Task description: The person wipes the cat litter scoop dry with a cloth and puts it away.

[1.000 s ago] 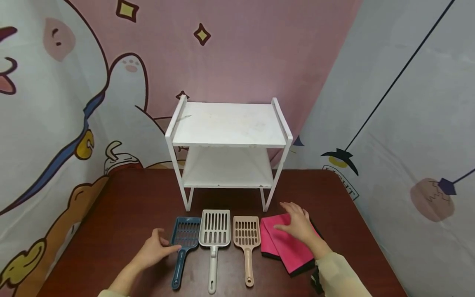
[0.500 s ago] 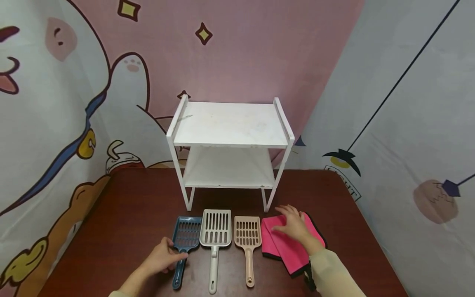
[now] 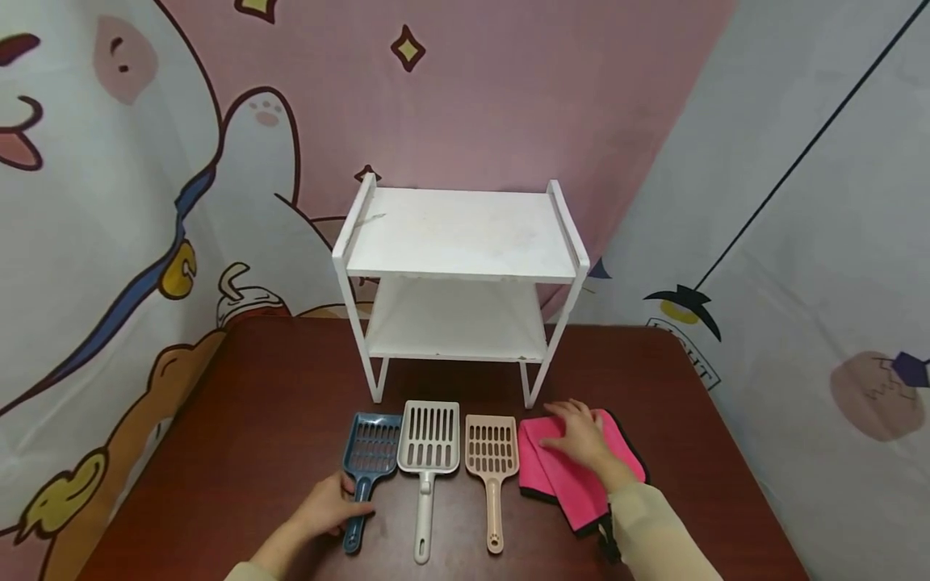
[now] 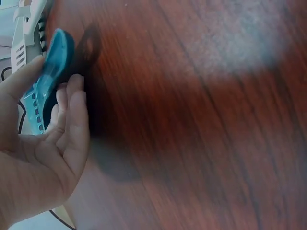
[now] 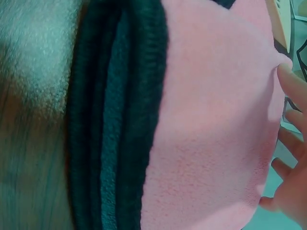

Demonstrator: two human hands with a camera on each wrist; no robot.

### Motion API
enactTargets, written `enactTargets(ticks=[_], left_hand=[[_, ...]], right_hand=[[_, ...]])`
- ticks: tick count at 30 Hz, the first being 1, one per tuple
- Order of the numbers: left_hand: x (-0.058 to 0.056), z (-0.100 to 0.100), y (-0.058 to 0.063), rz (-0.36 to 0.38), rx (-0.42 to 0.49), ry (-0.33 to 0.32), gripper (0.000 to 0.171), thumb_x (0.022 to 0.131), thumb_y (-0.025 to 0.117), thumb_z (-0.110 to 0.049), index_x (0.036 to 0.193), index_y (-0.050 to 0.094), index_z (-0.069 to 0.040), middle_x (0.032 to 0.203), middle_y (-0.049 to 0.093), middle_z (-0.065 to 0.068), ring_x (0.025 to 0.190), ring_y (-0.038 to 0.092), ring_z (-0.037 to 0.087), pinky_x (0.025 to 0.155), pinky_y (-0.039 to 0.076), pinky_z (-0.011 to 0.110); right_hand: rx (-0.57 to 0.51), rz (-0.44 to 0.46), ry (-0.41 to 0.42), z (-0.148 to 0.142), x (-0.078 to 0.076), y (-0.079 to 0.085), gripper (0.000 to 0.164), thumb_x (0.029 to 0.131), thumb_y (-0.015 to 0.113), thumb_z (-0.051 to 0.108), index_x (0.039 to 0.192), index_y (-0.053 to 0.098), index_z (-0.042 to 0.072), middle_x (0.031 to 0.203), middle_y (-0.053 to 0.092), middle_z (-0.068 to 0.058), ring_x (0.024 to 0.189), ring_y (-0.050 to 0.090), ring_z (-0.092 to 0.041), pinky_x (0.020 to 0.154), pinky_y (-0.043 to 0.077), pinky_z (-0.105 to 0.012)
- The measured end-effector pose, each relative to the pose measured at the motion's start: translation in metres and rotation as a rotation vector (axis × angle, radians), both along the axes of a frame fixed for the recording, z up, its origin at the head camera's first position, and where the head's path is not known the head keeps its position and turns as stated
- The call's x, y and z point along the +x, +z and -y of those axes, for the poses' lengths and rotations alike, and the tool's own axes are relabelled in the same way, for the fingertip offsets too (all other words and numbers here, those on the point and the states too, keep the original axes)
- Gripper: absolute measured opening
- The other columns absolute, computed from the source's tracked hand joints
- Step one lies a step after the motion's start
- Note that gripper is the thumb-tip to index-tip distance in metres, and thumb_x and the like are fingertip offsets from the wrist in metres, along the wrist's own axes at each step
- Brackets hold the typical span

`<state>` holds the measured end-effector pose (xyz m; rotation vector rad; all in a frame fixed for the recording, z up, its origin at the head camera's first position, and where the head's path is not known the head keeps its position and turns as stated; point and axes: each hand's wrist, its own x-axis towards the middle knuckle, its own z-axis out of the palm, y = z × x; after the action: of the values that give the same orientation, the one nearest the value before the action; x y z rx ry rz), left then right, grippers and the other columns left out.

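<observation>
In the head view, a white rack [image 3: 465,234] with two shelves stands on a dark brown table [image 3: 247,420]. Behind the rack is a pink and white backdrop [image 3: 508,97] with cartoon drawings. In front of the rack, three slotted scoops are lying side by side: the blue scoop [image 3: 369,470] before its left leg, the white scoop [image 3: 428,465] before its left half, and the beige scoop [image 3: 492,475] before its right half. A folded pink cloth [image 3: 555,478] lies to the front right of the rack. The left hand [image 3: 327,508], at the front left of the rack, grips the blue scoop. The right hand [image 3: 581,440], at the rack's front right, rests on the cloth.

In the left wrist view, the thumb [image 4: 29,73] is on one side of the blue handle [image 4: 57,55] and the bent fingers [image 4: 74,93] are on the other, holding it between them.

In the right wrist view, the right hand's fingers are spread and relaxed, touching the cloth, whose dark trim [image 5: 144,96] shows in layers.
</observation>
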<state>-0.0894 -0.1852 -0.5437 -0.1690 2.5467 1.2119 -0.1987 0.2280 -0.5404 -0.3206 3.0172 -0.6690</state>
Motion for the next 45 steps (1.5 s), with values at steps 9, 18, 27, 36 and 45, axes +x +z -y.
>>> enactTargets(ticks=[9, 18, 27, 36, 45], left_hand=[[0.001, 0.004, 0.003, 0.021, 0.038, -0.095, 0.025, 0.079, 0.072, -0.020, 0.071, 0.053, -0.006, 0.052, 0.046, -0.006, 0.040, 0.049, 0.007, 0.040, 0.043, 0.022], [0.002, 0.007, 0.005, 0.026, 0.111, -0.135, 0.023, 0.086, 0.064, -0.019, 0.073, 0.052, -0.004, 0.055, 0.045, -0.006, 0.045, 0.044, 0.005, 0.044, 0.041, 0.020], [0.003, 0.017, 0.006, 0.125, 0.411, -0.044, 0.018, 0.099, 0.039, -0.014, 0.089, 0.040, 0.001, 0.065, 0.042, -0.002, 0.046, 0.037, 0.007, 0.043, 0.039, 0.021], [0.000, 0.023, 0.026, 0.097, 0.457, -0.046, 0.019, 0.100, 0.038, -0.016, 0.090, 0.038, 0.000, 0.063, 0.034, -0.003, 0.046, 0.028, 0.006, 0.043, 0.029, 0.019], [-0.001, 0.027, 0.053, 0.094, 0.462, -0.130, 0.025, 0.103, 0.032, -0.022, 0.088, 0.039, -0.003, 0.064, 0.035, -0.004, 0.045, 0.024, 0.004, 0.041, 0.024, 0.017]], right_hand=[[0.040, -0.015, -0.006, -0.001, -0.004, -0.005, 0.050, 0.071, 0.079, 0.031, 0.114, 0.065, 0.009, 0.128, 0.055, -0.016, 0.127, 0.035, -0.044, 0.095, 0.015, -0.074], [-0.126, 0.018, -0.045, -0.009, -0.004, -0.005, 0.022, 0.073, 0.079, 0.025, 0.086, 0.066, 0.012, 0.109, 0.064, -0.013, 0.116, 0.047, -0.037, 0.099, 0.010, -0.070], [-0.414, 0.062, -0.034, -0.029, 0.007, 0.010, 0.017, 0.077, 0.075, 0.017, 0.086, 0.063, 0.010, 0.083, 0.062, -0.003, 0.072, 0.048, -0.008, 0.063, 0.040, -0.021], [-0.565, 0.150, -0.026, -0.044, 0.014, 0.027, 0.036, 0.083, 0.070, 0.021, 0.114, 0.065, 0.004, 0.111, 0.065, -0.016, 0.087, 0.057, 0.000, 0.073, 0.049, -0.018], [-0.608, 0.105, 0.009, -0.050, 0.016, 0.043, 0.028, 0.084, 0.069, 0.017, 0.106, 0.067, 0.000, 0.101, 0.068, -0.015, 0.082, 0.058, 0.002, 0.071, 0.051, -0.020]])
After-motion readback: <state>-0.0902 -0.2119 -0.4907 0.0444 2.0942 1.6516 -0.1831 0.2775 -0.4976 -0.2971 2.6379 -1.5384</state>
